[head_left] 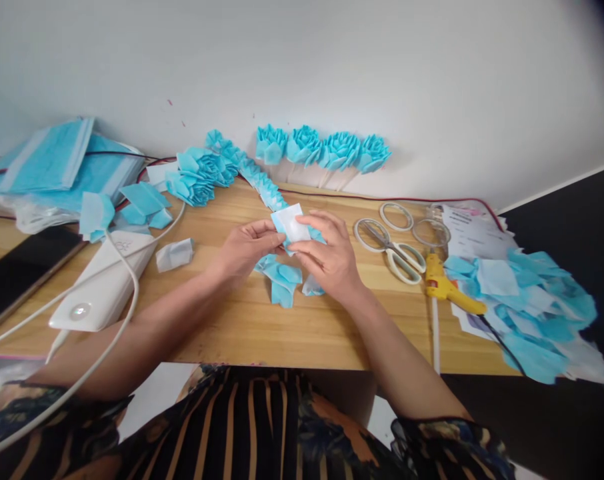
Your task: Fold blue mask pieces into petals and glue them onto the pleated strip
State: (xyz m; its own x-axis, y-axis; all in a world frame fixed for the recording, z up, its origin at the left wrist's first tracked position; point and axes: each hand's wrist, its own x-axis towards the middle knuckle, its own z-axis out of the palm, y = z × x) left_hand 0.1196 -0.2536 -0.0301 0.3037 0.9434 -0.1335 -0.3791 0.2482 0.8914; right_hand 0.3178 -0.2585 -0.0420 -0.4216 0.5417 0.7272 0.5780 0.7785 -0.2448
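Note:
Between both hands is a small square of white and light-blue fabric [295,225], its white face turned up. My left hand [249,245] pinches its left corner between thumb and fingers. My right hand [332,253] grips the right side, with more blue fabric showing behind its fingers. Just below on the table lies a crumpled blue fabric piece [283,283]. Beyond my hands a strip of folded blue fabric [259,179] runs back to a cluster of blue fabric flowers [197,177].
Several blue flowers on sticks [339,152] lean by the wall. Scissors [402,260], tape rolls [396,217], a yellow glue gun [445,283] and a blue fabric pile [537,307] are right. A white power bank [105,283], cables, a phone [29,267] and face masks [57,160] are left.

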